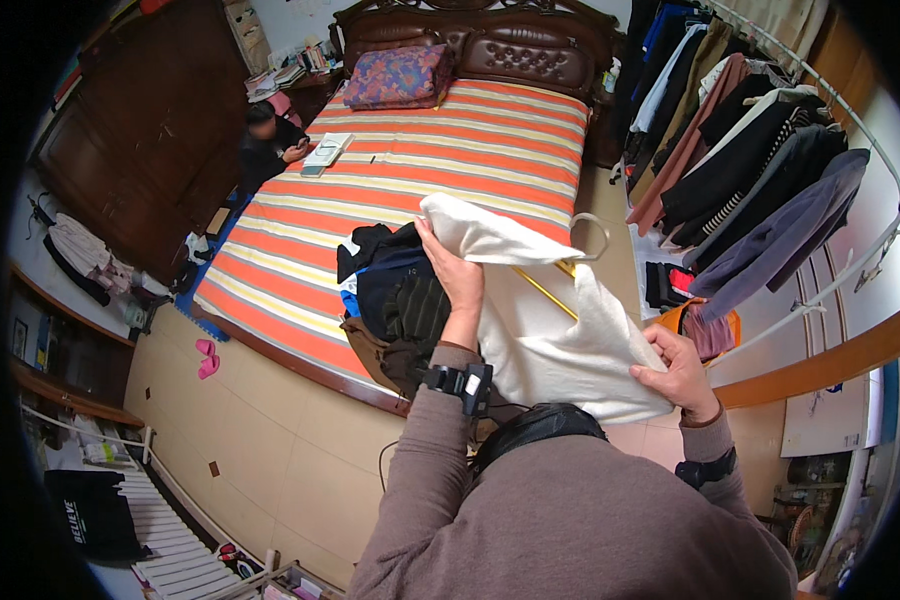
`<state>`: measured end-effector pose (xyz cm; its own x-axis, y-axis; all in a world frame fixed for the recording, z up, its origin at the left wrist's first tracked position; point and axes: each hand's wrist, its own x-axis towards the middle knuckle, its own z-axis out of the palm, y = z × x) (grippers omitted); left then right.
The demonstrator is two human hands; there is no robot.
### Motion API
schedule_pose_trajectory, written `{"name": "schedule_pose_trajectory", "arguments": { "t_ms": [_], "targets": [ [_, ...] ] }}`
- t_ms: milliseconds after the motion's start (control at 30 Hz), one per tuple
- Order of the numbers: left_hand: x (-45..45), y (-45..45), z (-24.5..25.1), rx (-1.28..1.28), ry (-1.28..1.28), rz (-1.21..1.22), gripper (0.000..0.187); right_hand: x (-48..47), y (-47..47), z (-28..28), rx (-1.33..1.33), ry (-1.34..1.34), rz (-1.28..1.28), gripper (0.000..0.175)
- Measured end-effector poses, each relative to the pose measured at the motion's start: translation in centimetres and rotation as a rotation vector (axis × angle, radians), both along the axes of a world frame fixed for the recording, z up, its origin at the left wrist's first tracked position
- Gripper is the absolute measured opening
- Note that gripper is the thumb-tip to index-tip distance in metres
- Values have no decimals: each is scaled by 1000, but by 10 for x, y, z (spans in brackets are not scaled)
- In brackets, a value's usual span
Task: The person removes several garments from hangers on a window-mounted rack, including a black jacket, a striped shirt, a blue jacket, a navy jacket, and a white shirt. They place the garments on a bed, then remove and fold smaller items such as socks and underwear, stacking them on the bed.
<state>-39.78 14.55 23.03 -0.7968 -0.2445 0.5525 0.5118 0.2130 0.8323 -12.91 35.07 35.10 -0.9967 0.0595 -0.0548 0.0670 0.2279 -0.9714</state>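
Before me a white garment (540, 360) hangs spread between my hands, its kind not clear from here. A clothes hanger (606, 238) sits in it: the pale hook sticks out above the neckline, and yellow bars show in the opening. My left hand (457, 279) holds the raised shoulder part of the garment at its left edge, the thumb hidden by cloth. At the other side my right hand (679, 369) pinches the fabric between thumb and fingers. Just left of the garment, a heap of dark clothes (397, 289) lies on the near edge of the bed.
The striped bed (450, 142) fills the middle. A person (264, 146) sits low at its left side with a phone, near papers (328, 152). A garment rack (832, 82) full of hung clothes stands at right. Pink slippers (207, 358) lie on the tiled floor.
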Motion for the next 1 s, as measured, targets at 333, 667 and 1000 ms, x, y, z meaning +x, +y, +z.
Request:
{"name": "schedule_pose_trajectory", "arguments": {
  "t_ms": [333, 667, 1000],
  "targets": [
    [-37, -62, 15, -218, 50, -232, 38, 6, -5, 10, 390, 60, -34, 44],
    [-52, -80, 12, -522, -310, -557, 37, 24, 22, 33, 419, 3, 65, 42],
    [-28, -63, -1, -204, -645, -1228, 64, 34, 39, 28, 205, -10, -88, 35]
  ]
}}
